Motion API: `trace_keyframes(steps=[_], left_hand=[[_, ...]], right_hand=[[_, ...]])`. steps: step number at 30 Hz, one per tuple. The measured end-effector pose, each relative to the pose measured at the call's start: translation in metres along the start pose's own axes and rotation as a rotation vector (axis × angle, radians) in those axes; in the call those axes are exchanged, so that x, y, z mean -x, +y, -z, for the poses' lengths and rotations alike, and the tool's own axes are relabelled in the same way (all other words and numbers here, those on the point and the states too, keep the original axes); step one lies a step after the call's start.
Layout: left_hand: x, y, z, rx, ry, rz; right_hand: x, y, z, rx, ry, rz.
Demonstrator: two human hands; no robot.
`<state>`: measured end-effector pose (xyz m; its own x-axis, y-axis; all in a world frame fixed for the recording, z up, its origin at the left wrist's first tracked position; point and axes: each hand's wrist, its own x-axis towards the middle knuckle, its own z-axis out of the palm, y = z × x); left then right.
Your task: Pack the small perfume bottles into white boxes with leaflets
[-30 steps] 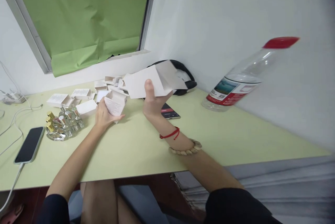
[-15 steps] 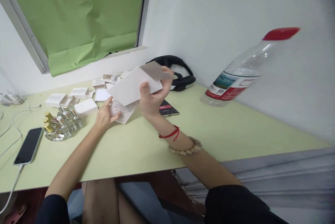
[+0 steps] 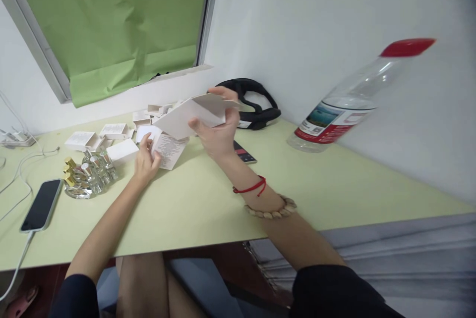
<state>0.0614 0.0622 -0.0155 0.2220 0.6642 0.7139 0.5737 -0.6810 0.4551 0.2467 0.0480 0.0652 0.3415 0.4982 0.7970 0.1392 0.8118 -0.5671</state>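
Note:
A white cardboard box [image 3: 182, 121], partly unfolded, is raised over the table between my hands. Its flaps stick out toward the right. My right hand [image 3: 220, 134], thumb on the near face and fingers behind, grips it at the flap end. Closed on a panel with small printed text [image 3: 170, 150] at the lower left is my left hand [image 3: 146, 158]. Whether that panel is joined to the white part, I cannot tell. Left of my left hand stand several small glass perfume bottles [image 3: 91, 174] with gold and silver caps.
Several white boxes [image 3: 113, 131] lie behind the bottles. A charging phone [image 3: 41, 205] is at the left, another phone [image 3: 245, 153] behind my right wrist. A black headset [image 3: 260, 117] and a red-capped plastic bottle [image 3: 332, 120] stand by the wall. A power strip [image 3: 17, 138] with cables is far left.
The white box has tipped flatter in my right hand, its top edge lower. My left hand has shifted slightly left and up, its fingers curling more around the printed panel.

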Motion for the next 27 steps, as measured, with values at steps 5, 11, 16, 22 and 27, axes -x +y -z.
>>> trace_keyframes(steps=[5,11,16,22,27], left_hand=[[0.001,-0.002,-0.001,0.024,0.057,-0.037],[0.002,-0.001,-0.003,0.048,0.078,-0.027],[-0.001,0.009,0.000,-0.024,0.075,-0.038],[-0.001,0.022,-0.001,-0.126,0.019,-0.137],[0.001,0.021,-0.003,-0.150,-0.001,-0.151]], right_hand=[[0.003,0.001,-0.004,-0.071,-0.133,-0.113],[0.015,0.005,-0.014,-0.109,-0.218,-0.308],[0.018,-0.007,-0.018,-0.092,-0.275,-0.267],[0.025,-0.004,-0.020,-0.123,-0.240,-0.309],[0.027,0.012,-0.019,-0.088,-0.135,-0.378]])
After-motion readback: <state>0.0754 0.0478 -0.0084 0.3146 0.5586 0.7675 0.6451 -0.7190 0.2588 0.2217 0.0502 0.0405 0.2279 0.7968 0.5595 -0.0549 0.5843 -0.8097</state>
